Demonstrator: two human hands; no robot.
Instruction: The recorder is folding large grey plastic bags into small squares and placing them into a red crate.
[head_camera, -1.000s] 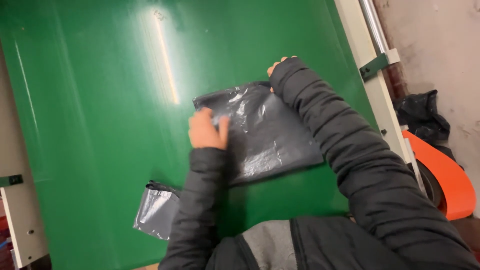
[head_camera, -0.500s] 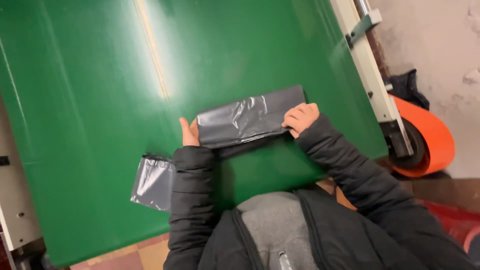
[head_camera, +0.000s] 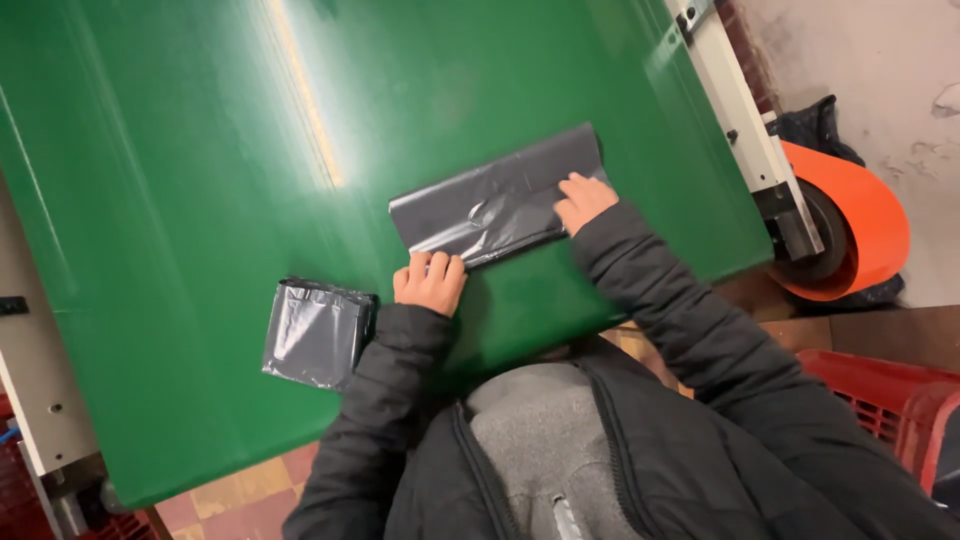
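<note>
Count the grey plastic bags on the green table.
2. One folded grey bag lies mid-table under both hands: left hand at its near edge, right hand on its right end. A smaller folded bundle sits left of the left hand.

A single head-worn camera looked steeply down from above the person's chest, close to the work. The green surface (head_camera: 200, 150) filled most of the frame, tilted so its far edge ran toward the upper right, where an orange roll (head_camera: 860, 220) sat. The jacket front occupied the lower edge.
</note>
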